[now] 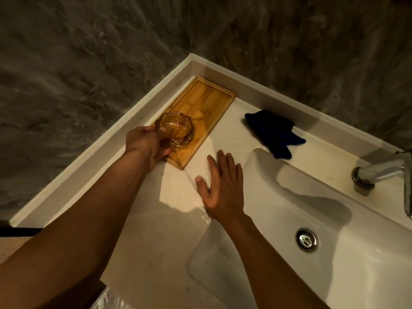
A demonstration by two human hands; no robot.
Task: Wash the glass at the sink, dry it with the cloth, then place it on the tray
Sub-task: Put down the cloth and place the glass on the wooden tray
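A clear faceted glass [176, 128] stands upright over the near end of the wooden tray [207, 101], which lies in the counter's far left corner. My left hand [145, 146] grips the glass from its near side, thumb on the rim. Whether the glass touches the tray I cannot tell. My right hand [220, 186] is flat with straight fingers on the counter between the tray and the sink basin [334, 219], holding nothing. A dark blue cloth [276, 132] lies crumpled on the counter behind the basin, right of the tray.
A chrome tap [379, 172] stands at the right edge, its spout over the basin. The chrome drain [307, 239] sits in the basin floor. A raised white ledge [156, 85] borders the counter against grey walls. Crinkled plastic [107, 299] shows below the counter's front edge.
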